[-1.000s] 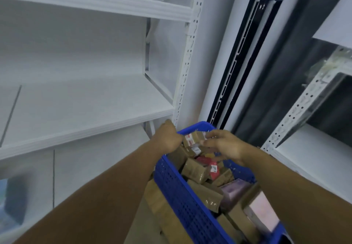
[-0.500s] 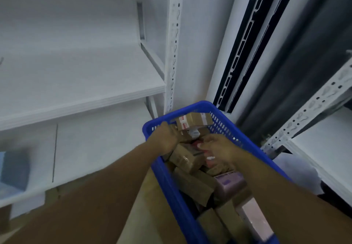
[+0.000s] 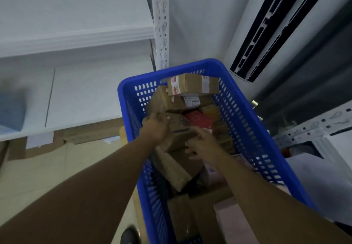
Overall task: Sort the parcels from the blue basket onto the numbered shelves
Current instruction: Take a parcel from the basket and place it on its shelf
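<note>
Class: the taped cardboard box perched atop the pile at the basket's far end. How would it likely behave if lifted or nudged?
Probably stiff: the taped box keeps sharp, square edges. Likely to tip or slide if nudged, since it perches on uneven parcels near the blue basket's rim. Its tape may feel slippery.

Taped brown parcels (image 3: 192,85) heaped high in slotted blue basket (image 3: 245,127).

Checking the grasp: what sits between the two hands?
Head view: a brown cardboard parcel, the left hand gripping its left edge, the right hand holding its right side.
</note>
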